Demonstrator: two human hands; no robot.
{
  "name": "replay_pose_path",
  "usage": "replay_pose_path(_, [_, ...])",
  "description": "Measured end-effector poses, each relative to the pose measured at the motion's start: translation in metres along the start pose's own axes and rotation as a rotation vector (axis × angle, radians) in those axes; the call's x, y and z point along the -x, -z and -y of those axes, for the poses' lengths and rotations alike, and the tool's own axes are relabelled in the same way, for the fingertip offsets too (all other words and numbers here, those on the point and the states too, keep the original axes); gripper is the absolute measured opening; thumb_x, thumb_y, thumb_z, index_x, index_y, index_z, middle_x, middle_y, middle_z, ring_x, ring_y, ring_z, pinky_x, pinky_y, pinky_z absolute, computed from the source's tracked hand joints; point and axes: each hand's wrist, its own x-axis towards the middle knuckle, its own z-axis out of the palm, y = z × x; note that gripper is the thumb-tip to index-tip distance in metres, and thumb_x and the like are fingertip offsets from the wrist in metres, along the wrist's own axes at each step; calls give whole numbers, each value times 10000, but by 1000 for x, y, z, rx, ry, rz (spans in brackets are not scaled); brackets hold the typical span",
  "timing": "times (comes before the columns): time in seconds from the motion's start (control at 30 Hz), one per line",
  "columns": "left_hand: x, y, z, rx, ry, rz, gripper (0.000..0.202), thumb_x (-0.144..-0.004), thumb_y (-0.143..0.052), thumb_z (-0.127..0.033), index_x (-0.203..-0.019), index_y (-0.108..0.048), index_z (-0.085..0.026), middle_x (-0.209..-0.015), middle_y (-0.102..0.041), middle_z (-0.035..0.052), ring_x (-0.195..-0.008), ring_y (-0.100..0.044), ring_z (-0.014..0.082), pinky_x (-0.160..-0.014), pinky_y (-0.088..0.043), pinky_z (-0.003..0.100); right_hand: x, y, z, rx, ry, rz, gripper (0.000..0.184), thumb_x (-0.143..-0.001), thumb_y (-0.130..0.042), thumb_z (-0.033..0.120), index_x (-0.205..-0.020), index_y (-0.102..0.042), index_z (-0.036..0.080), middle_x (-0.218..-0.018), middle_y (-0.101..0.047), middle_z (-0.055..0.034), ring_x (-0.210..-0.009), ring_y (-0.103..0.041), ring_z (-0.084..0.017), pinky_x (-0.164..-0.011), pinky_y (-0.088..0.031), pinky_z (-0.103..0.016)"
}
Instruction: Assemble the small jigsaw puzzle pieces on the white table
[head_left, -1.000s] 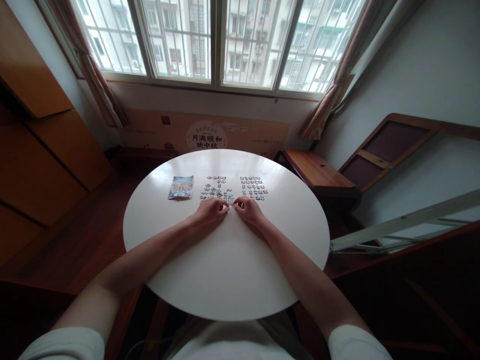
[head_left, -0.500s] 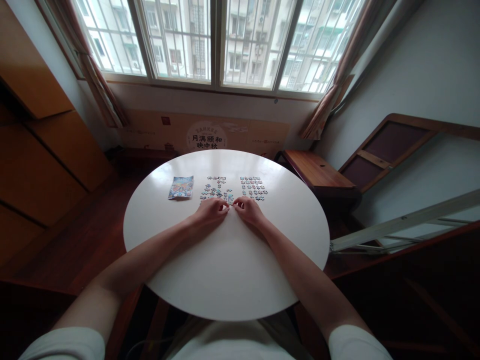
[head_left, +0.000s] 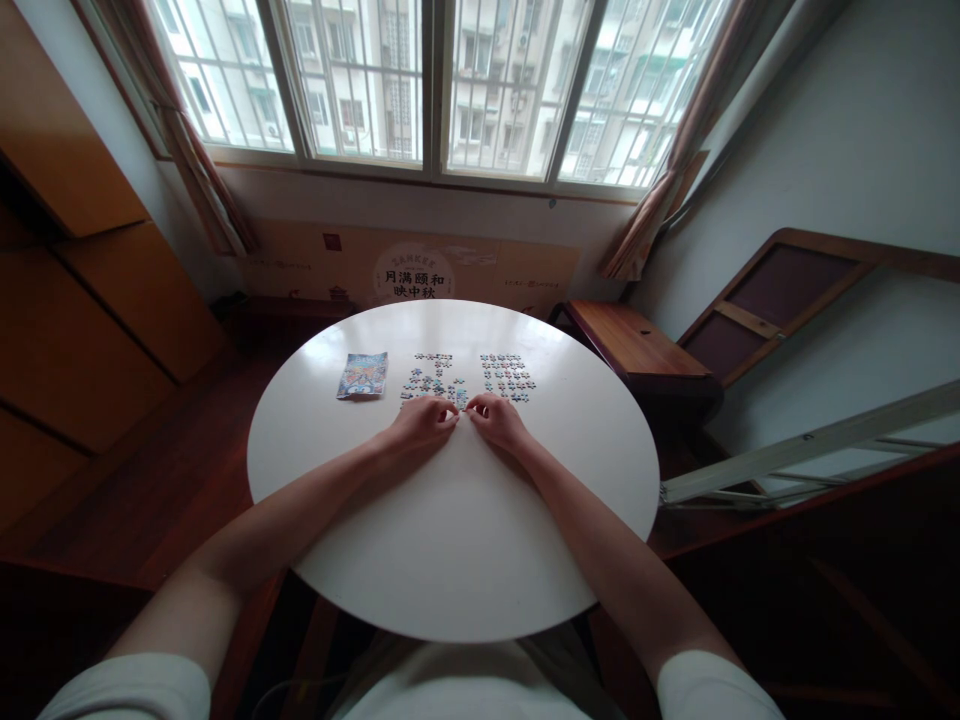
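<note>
On the round white table [head_left: 465, 540], my left hand [head_left: 427, 422] and my right hand [head_left: 496, 420] nearly meet, fingertips pinched at the near end of a small joined strip of jigsaw pieces [head_left: 461, 397]. Both hands are closed on jigsaw pieces there, though the fingers partly cover them. Loose jigsaw pieces [head_left: 426, 384] lie just beyond my left hand, some hidden behind it. To the right, more jigsaw pieces [head_left: 506, 375] are laid out in rough rows past my right hand. A colourful printed picture sheet [head_left: 362, 376] lies at the left.
A wooden bench [head_left: 637, 340] stands beyond the table's right side. Behind the table, a printed cardboard panel [head_left: 300, 262] leans below the barred window [head_left: 360, 80]. Orange cabinets [head_left: 127, 300] line the left, and a pale metal frame [head_left: 810, 440] is at the right.
</note>
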Motion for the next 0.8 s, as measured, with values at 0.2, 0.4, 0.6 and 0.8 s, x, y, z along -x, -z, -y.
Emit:
replay_pose_path(0.2, [0, 1, -1, 5, 9, -3, 266, -855, -518, -365, -918, -748, -245, -752, -691, 7, -691, -597, 149, -602, -366, 235, 0, 0, 0, 2, 5, -3, 136, -806, -587, 207, -836, -720, 200, -759, -651, -18, -689, -573, -138, -695, -418, -245])
replay_pose_path(0.4, [0, 2, -2, 5, 19, 4, 266, -853, -519, -363, -918, -748, -245, -756, -691, 9, -693, -599, 148, -605, -373, 235, 0, -1, -3, -1, 6, -1, 136, -810, -587, 215, -842, -719, 203, -762, -651, -18, -693, -573, -138, -706, -423, -247])
replay_pose_path(0.6, [0, 1, -2, 2, 24, 9, 273, -851, -516, -370, -924, -747, -246, -755, -691, 7, -691, -596, 148, -604, -368, 231, 0, -1, -1, -5, 4, -1, 139, -809, -585, 213, -840, -720, 201, -766, -651, -17, -685, -570, -135, -693, -420, -244])
replay_pose_path(0.8, [0, 2, -2, -1, 17, 6, 279, -853, -508, -369, -918, -747, -242, -748, -688, 13, -687, -594, 149, -602, -369, 233, 0, -1, -2, 1, 8, -3, 136, -808, -588, 210, -838, -720, 203, -759, -650, -16, -688, -574, -137, -697, -422, -246])
